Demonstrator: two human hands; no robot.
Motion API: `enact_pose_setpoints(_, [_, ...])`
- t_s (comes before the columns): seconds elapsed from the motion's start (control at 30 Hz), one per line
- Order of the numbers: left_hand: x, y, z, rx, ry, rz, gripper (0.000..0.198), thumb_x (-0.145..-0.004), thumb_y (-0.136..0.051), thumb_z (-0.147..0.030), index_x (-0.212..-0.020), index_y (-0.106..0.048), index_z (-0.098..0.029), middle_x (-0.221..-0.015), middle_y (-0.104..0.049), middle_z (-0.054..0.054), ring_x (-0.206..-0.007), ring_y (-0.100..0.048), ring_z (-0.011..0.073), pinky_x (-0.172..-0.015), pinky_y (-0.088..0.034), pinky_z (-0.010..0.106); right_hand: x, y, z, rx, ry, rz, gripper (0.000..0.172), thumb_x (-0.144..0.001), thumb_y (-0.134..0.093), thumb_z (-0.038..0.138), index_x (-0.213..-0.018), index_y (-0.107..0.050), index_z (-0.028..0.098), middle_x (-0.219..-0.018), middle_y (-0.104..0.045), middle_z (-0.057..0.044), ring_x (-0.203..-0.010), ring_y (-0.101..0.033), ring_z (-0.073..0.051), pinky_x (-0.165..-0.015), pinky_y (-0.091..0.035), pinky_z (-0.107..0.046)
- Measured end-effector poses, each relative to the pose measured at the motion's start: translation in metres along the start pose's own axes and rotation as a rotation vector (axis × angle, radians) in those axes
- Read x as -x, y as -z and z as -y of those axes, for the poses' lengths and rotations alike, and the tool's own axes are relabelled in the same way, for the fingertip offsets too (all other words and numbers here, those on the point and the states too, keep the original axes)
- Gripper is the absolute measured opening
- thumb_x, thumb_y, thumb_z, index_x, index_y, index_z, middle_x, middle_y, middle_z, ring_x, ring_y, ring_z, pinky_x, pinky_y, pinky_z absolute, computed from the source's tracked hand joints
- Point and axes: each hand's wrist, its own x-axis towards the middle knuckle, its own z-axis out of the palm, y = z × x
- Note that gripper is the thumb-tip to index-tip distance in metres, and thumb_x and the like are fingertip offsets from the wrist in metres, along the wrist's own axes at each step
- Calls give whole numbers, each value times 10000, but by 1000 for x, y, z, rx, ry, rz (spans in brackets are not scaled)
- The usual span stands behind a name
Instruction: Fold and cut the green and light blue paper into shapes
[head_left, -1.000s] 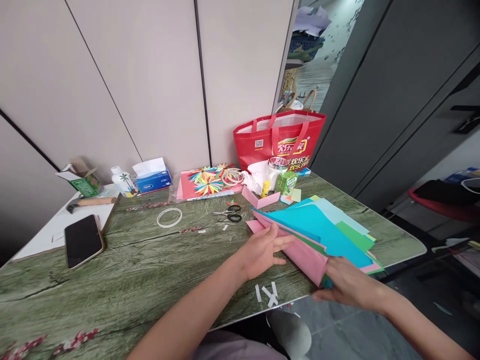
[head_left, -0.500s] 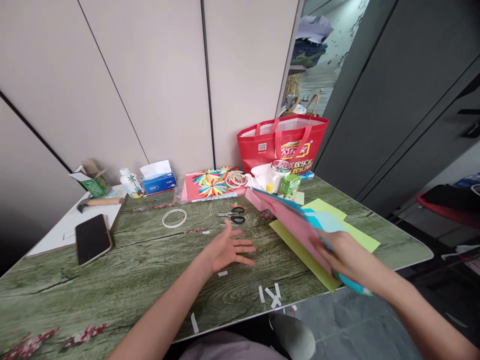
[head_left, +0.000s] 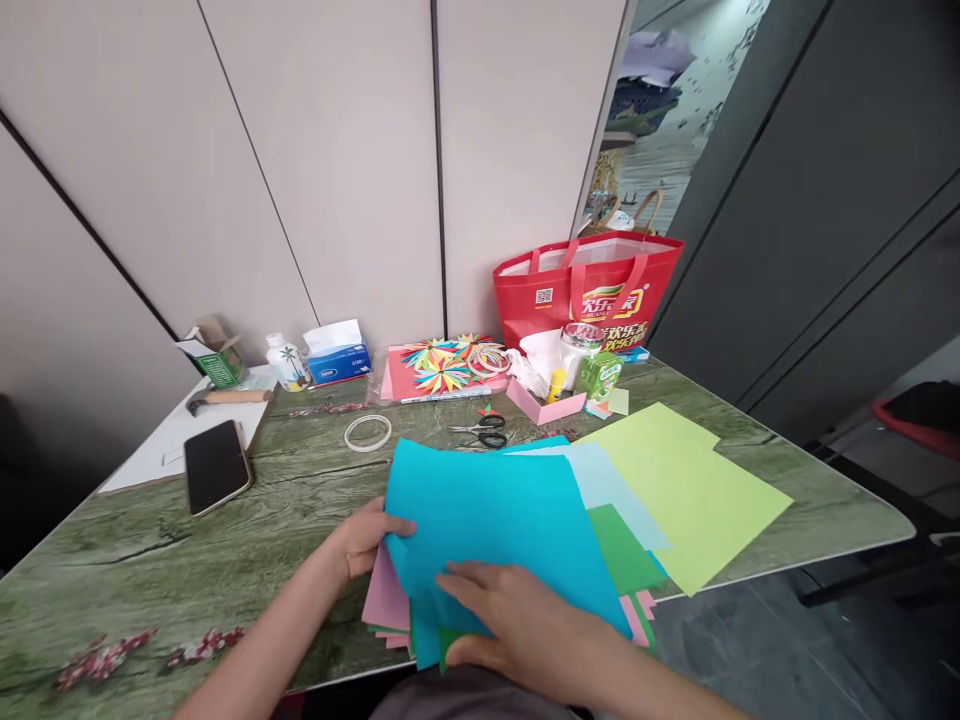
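A large blue sheet of paper (head_left: pixel 495 510) lies on top of a stack of coloured paper in front of me, its left side curling up. My left hand (head_left: pixel 365 540) holds that side, thumb on top and the other fingers mostly hidden. My right hand (head_left: pixel 517 610) rests on the sheet with its fingers stretched out, near the front edge. Pink paper (head_left: pixel 386 592) sticks out under the left side. Green paper (head_left: pixel 624 550) shows at the right, beside pale blue paper (head_left: pixel 607 485) and yellow-green paper (head_left: pixel 694 500).
Behind the stack are black-handled scissors (head_left: pixel 484 432), a tape roll (head_left: pixel 367 433) and a pink paper box (head_left: pixel 544 405). Folded paper stars (head_left: pixel 442 372) and a red bag (head_left: pixel 525 310) stand farther back. A phone (head_left: pixel 216 468) and a hammer (head_left: pixel 229 397) lie at the left.
The paper stack has come from the right to in front of me and now lies with blue on top. My left hand has gone from empty to gripping its edge.
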Motion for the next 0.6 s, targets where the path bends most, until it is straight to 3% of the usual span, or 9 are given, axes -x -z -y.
enact_pose_setpoints(0.07, [7, 13, 3, 25, 1, 8, 778, -474, -832, -107, -1184, -515, -121, -987, -705, 171, -988, -614, 397, -847, -483, 547, 5, 22, -23, -128, -96, -103, 273, -868, -529, 358, -1130, -602, 338, -1080, -684, 54, -952, -661, -175, -795, -554, -245])
enact_pose_setpoints(0.1, [13, 20, 3, 65, -4, -2, 820, -473, -834, -96, -1216, -489, -129, -1014, -698, 170, -1002, -607, 395, -851, -487, 543, 11, 33, -40, -133, -211, -238, 221, -875, -506, 353, -1040, -650, 327, -1018, -708, 49, -910, -675, -179, -786, -554, -254])
enact_pose_setpoints(0.2, [37, 46, -4, 112, 1, -31, 929, -512, -827, -112, -1325, -379, -135, -1072, -676, 171, -1027, -589, 401, -859, -488, 554, 41, 55, -98, -30, -399, -385, 324, -869, -420, 248, -1110, -620, 169, -1101, -667, -115, -984, -640, -292, -862, -499, -446])
enact_pose_setpoints(0.3, [63, 77, -11, 99, 13, -133, 1078, -499, -843, -149, -1403, -255, -185, -1041, -694, 141, -1006, -594, 410, -838, -502, 561, 82, 53, -147, 269, -662, -120, 591, -680, -626, 197, -1251, -512, 94, -1245, -550, -219, -1193, -465, -390, -903, -447, -477])
enact_pose_setpoints(0.37, [77, 94, -11, 101, 63, -203, 1142, -483, -852, -165, -1424, -206, -192, -1018, -701, 140, -985, -596, 430, -821, -506, 580, 103, 42, -164, 355, -820, 53, 717, -612, -671, 172, -1292, -464, 78, -1230, -545, -255, -1166, -484, -408, -860, -464, -453])
enact_pose_setpoints(0.47, [91, 108, -7, 118, 71, -286, 1159, -498, -847, -182, -1436, -168, -233, -985, -713, 117, -957, -598, 450, -790, -512, 612, 115, 28, -167, 398, -790, 130, 648, -664, -587, 140, -1291, -443, 55, -1101, -621, -227, -1044, -588, -334, -814, -458, -378])
enact_pose_setpoints(0.6, [92, 108, 2, 158, 74, -249, 1144, -536, -828, -158, -1439, -128, -197, -985, -709, 136, -985, -580, 452, -819, -485, 637, 102, 19, -150, 517, -777, 187, 535, -680, -520, 68, -1214, -497, 46, -898, -660, -176, -837, -646, -279, -713, -430, -326])
